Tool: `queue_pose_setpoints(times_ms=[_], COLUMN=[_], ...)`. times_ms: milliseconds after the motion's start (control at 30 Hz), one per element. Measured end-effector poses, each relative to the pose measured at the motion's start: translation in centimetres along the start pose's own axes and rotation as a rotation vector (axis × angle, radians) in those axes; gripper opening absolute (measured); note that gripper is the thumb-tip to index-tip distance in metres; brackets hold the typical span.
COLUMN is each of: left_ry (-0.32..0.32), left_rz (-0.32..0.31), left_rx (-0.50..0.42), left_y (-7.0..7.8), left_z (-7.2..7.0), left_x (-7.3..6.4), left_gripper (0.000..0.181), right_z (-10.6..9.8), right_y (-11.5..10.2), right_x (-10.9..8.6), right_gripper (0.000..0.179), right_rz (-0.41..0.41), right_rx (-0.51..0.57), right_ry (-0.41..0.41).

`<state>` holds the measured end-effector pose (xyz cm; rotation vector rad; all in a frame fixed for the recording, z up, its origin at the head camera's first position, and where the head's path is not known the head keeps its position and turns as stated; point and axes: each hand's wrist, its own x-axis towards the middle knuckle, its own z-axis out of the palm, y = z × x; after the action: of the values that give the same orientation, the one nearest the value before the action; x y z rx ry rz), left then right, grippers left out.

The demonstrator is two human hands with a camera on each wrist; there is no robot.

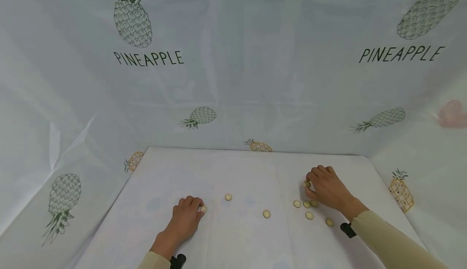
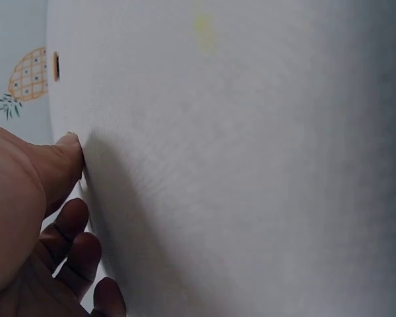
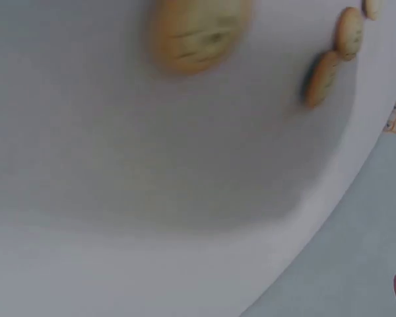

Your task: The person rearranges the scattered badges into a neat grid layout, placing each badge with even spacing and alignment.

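On my feed I count nine small tan discs [image 1: 266, 214], round, with dark marks on their upper faces. I see one between the thumb and forefinger of the left hand [image 1: 187, 217], another pinched in the right hand [image 1: 330, 189]. The other seven lie flat on the table [image 1: 240, 244]: two well apart between the hands, three close together by the right thumb, two more on the near side of those.
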<state>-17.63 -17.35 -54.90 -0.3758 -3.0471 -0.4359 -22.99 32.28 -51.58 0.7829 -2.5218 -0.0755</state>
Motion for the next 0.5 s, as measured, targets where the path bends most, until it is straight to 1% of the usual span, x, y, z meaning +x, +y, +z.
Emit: queue_pose_setpoints(times_ms=[100, 167, 300, 400, 500], left_ry=[-0.014, -0.029, -0.035, -0.035, -0.043], left_rz=[0.009, 0.006, -0.002, 0.0, 0.006], left_rx=[0.006, 0.006, 0.007, 0.007, 0.006], left_y=[0.0, 0.0, 0.0, 0.1, 0.3], left_z=[-0.3, -0.5, -0.4, -0.3, -0.3], left_x=[0.0, 0.0, 0.1, 0.2, 0.3], left_gripper=[0.021, 0.021, 0.02, 0.02, 0.019], right_z=[0.7, 1.2, 2.5, 3.5, 4.4], right_y=[-0.7, -1.2, -2.2, -2.9, -3.3], right_x=[2.1, 3.5, 6.0, 7.2, 7.9], right_gripper=[0.021, 0.021, 0.021, 0.021, 0.021], right_rz=[-0.012, -0.01, 0.01, 0.013, 0.021], right_rx=[0.002, 0.003, 0.039, 0.066, 0.073], right_ry=[-0.013, -0.045, -0.108, -0.125, -0.144])
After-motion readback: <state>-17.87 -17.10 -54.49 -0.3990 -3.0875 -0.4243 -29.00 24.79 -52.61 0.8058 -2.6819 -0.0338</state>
